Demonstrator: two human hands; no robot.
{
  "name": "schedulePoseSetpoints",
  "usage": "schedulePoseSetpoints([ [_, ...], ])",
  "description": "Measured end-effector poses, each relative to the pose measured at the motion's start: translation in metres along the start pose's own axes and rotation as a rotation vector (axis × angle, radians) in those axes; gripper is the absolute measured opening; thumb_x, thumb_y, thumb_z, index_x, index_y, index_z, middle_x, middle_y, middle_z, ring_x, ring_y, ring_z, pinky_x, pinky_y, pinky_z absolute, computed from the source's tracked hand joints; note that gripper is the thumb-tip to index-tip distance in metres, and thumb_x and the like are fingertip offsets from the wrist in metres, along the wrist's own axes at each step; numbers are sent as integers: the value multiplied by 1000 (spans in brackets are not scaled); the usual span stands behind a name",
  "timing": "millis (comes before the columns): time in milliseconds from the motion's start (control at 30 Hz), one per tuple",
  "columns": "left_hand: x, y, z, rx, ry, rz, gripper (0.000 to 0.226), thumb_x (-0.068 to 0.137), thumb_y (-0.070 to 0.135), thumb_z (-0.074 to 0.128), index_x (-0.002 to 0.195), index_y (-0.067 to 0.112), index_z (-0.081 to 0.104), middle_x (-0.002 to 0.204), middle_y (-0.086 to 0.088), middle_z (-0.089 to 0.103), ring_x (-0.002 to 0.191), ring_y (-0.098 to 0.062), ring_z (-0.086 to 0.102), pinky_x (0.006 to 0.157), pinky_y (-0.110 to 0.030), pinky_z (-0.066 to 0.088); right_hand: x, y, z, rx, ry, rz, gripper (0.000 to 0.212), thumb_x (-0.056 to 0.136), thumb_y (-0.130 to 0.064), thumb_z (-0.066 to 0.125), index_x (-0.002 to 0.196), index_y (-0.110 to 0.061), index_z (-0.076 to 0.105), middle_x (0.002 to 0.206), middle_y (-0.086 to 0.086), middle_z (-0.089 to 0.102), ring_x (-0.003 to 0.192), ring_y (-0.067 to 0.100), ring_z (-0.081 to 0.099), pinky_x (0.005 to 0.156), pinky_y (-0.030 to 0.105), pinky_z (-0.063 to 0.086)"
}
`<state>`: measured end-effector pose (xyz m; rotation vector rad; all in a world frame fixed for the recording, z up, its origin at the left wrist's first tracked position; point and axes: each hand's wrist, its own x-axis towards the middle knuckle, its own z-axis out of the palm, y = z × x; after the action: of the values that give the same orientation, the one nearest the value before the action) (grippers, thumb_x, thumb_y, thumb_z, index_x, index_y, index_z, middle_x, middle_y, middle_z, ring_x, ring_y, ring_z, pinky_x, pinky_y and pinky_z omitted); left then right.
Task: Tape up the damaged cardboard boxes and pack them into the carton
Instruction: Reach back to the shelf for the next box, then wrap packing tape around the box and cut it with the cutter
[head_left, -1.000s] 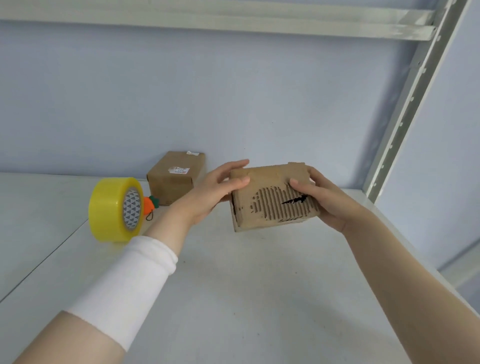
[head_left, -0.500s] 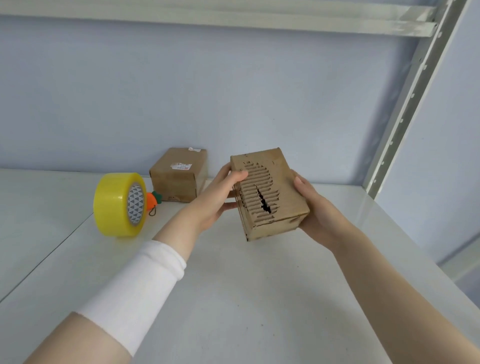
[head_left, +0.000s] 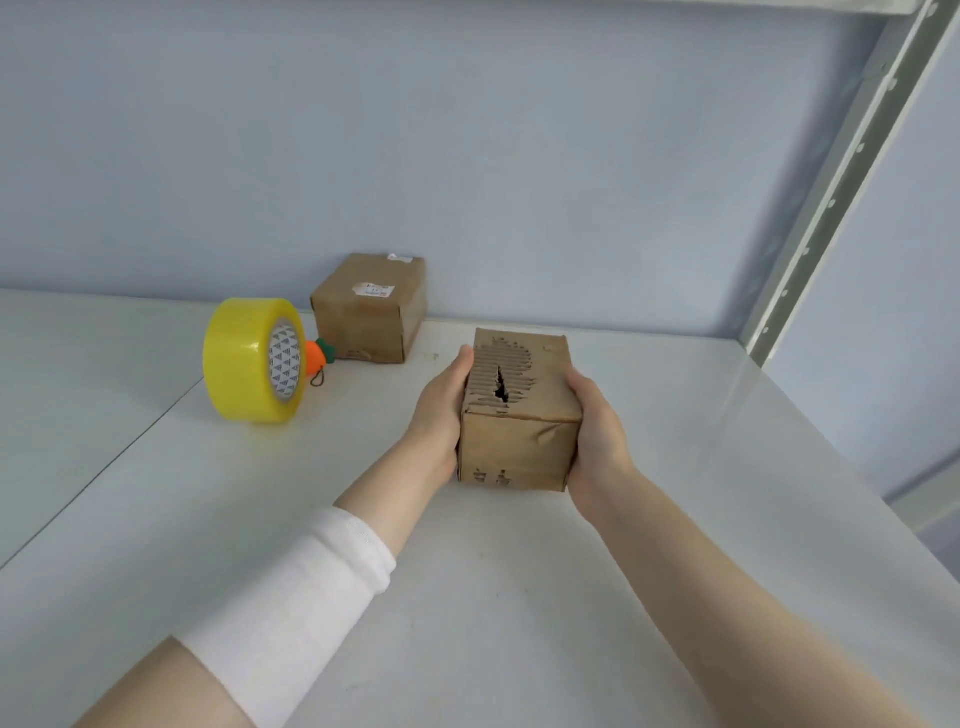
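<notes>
Pressed flat against opposite sides of the damaged box (head_left: 519, 415): left hand (head_left: 439, 415) on its left wall, right hand (head_left: 597, 431) on its right wall, so clamped on it from both sides, hands apart by the width of the box. Resting, or very nearly resting, on the tabletop (head_left: 519, 597) toward the back right, well short of the right edge; contact of the base with the surface hard to confirm. Turned with the torn face up: peeled liner, bare corrugation and 1 dark gash (head_left: 501, 387) running front to back. Good position for taping, probably. Best set down fully and squared, gash left facing up, before either hand lets go. Then 1 hand kept on the box as an anchor, the other freed for the yellow tape roll (head_left: 252, 361), standing on its rim near the back left, an orange carrot-shaped charm (head_left: 317, 356) just beside it. Worth laying the strip across the gash rather than along it, with ends carried onto sound liner, since loose fluting likely gives poor adhesion. Worth pressing the gash edges together first, gently; the dented front wall suggests soft board that would buckle under a hard squeeze. 1 second box (head_left: 371, 309) at the back edge against the wall, apart from everything else. No carton in view.
</notes>
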<state>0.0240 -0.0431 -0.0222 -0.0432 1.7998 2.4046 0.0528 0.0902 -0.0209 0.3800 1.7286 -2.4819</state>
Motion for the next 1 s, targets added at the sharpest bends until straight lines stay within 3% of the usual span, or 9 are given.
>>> schedulePoseSetpoints([
  [200, -14, 2, -5, 179, 67, 140, 32, 100, 37, 39, 105, 21, 66, 106, 8, 69, 101, -7, 63, 86, -22, 49, -7, 4, 2, -23, 13, -16, 34, 93, -41, 46, 114, -21, 64, 89, -7, 74, 73, 8, 70, 53, 22, 52],
  [267, -17, 18, -10, 412, 136, 292, 33, 100, 33, 41, 123, 17, 58, 122, 10, 57, 114, -3, 50, 98, -20, 36, -4, -4, 0, -73, 20, -51, 41, 95, -37, 45, 130, -19, 53, 120, -6, 64, 103, 8, 63, 79, 23, 53],
  [333, -20, 47, -23, 645, 201, 521, 30, 99, 18, 43, 126, 12, 57, 128, 2, 56, 120, -7, 47, 101, -20, 34, -5, -19, 0, -176, 103, -149, 54, 95, -41, 44, 145, -25, 32, 148, -10, 37, 134, 9, 35, 108, 25, 24],
  [433, -15, 100, -62, 865, 317, 709, 38, 92, -5, 39, 114, 9, 65, 124, -5, 62, 118, -15, 53, 100, -16, 35, -19, -47, 26, -272, 120, -384, 57, 96, -40, 44, 147, -31, 23, 153, -16, 23, 137, 4, 22, 99, 21, 15],
  [500, -5, 128, -95, 988, 388, 640, 37, 93, -1, 39, 115, 14, 66, 124, -1, 63, 117, -14, 54, 92, -9, 33, -29, -58, 57, -356, 64, -486, 54, 96, -36, 45, 146, -28, 27, 152, -15, 27, 136, 3, 25, 98, 18, 18],
  [667, 10, 138, -155, 1417, 330, 265, 28, 96, 21, 45, 116, 13, 63, 129, -12, 58, 120, -26, 51, 96, -31, 40, -31, -45, 141, -554, -71, -532, 45, 95, -29, 49, 138, -22, 42, 140, -8, 45, 129, 8, 39, 97, 18, 26],
  [733, -1, 127, -165, 1403, 329, 385, 24, 94, 23, 50, 110, 16, 66, 120, -9, 63, 115, -26, 54, 94, -34, 43, -22, -33, 167, -605, -75, -520, 42, 94, -28, 51, 135, -20, 46, 130, -7, 52, 121, 8, 45, 94, 19, 31],
  [867, -46, 115, -189, 1100, 459, 745, 10, 88, 27, 60, 94, 20, 64, 95, 9, 65, 93, -16, 61, 86, -38, 45, 0, -10, 203, -694, -56, -474, 45, 92, -33, 53, 134, -18, 48, 138, -5, 50, 127, 12, 44, 98, 24, 33],
  [1000, -78, 95, -201, 790, 464, 678, 39, 80, 19, 72, 112, 13, 49, 117, -2, 51, 114, -15, 48, 100, -36, 37, 9, -2, 224, -759, -77, -456, 47, 92, -34, 54, 136, -19, 46, 137, -3, 50, 125, 13, 46, 95, 22, 33],
])
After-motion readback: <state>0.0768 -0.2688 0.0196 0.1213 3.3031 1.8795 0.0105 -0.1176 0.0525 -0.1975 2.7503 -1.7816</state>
